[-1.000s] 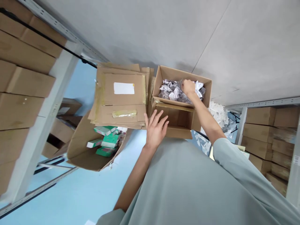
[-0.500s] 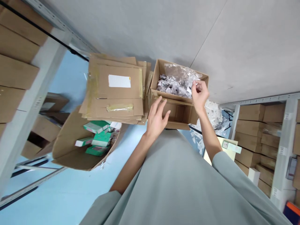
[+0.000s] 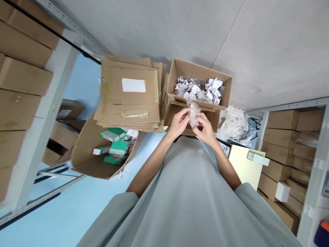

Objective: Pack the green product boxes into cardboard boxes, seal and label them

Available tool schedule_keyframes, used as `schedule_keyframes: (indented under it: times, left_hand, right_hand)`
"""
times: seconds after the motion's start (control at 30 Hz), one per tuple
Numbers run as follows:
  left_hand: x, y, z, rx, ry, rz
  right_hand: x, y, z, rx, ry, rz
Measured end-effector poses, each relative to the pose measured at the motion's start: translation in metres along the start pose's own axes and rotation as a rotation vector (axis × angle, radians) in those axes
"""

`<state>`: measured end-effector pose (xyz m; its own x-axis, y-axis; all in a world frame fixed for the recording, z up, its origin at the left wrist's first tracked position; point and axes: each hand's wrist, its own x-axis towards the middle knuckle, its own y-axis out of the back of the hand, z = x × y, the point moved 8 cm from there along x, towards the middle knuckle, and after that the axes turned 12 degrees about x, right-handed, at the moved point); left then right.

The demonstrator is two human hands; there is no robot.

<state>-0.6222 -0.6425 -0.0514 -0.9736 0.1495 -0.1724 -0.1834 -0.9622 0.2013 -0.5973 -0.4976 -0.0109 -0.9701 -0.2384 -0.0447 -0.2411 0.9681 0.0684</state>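
Observation:
A crumpled piece of clear plastic film (image 3: 193,113) is pinched between my two hands in front of me. My left hand (image 3: 181,122) grips its left side, and my right hand (image 3: 205,129) has closed fingers on its right side. Beneath them stands an open cardboard box (image 3: 173,109), its inside partly hidden by my hands. Just behind it, a second open cardboard box (image 3: 226,82) holds crumpled white paper (image 3: 213,90) and some clear plastic.
To the left lies a stack of flattened cardboard (image 3: 133,113). Below it a large carton (image 3: 87,154) contains several green-and-white boxes (image 3: 119,147). White scraps (image 3: 235,123) are heaped at the right. Shelving with brown boxes (image 3: 280,137) flanks both sides, and a grey wall (image 3: 180,27) rises behind.
The clear plastic has left the rear box, and a crumpled piece is now between my hands. My right hand has moved left and toward me, and my left hand has closed on the film.

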Motion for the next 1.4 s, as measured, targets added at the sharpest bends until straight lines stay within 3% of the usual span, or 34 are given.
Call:
schedule_keyframes:
  times: [0.17,0.27,0.4,0.53,0.7,0.77,0.87,0.93,1.03,1.17,1.3,1.4]
  left_hand:
    - [-0.009,-0.002,-0.018,-0.015,0.023,0.063]
    - [-0.011,0.000,-0.017,-0.018,0.001,0.122]
    - [-0.017,-0.003,-0.008,0.085,0.010,0.067]
    - [-0.022,-0.007,-0.016,0.007,0.120,-0.002]
    - [-0.023,-0.009,-0.047,-0.226,0.294,-0.027]
    - [-0.025,-0.008,-0.061,-0.242,0.379,-0.001]
    - [-0.026,-0.003,-0.079,-0.248,0.479,0.080]
    - [-0.024,0.002,-0.085,-0.221,0.511,0.120]
    - [-0.017,0.010,-0.083,-0.003,0.508,0.094]
    - [-0.010,0.020,-0.065,0.575,0.449,0.050]
    - [-0.007,0.006,-0.055,0.901,0.418,-0.172]
    - [-0.006,0.003,-0.054,1.052,0.469,-0.276]
  right_hand:
    - [-0.011,0.008,0.011,-0.145,-0.040,0.114]
    - [-0.012,0.003,0.020,-0.116,-0.056,0.073]
    - [-0.005,-0.001,0.026,-0.127,0.024,0.076]
    - [0.000,0.001,0.037,-0.090,0.033,0.098]
    - [-0.001,0.018,0.057,-0.144,-0.111,0.201]
    - [0.000,0.017,0.068,-0.112,-0.179,0.149]
    - [0.003,-0.002,0.080,0.031,-0.211,-0.071]
    - [0.007,-0.010,0.083,0.068,-0.203,-0.148]
    - [0.018,-0.016,0.089,-0.025,-0.227,-0.178]
    - [0.036,-0.025,0.098,-0.337,-0.388,-0.261]
    - [0.046,-0.038,0.101,-0.678,-0.545,-0.411]
    - [0.044,-0.049,0.095,-0.774,-0.587,-0.526]
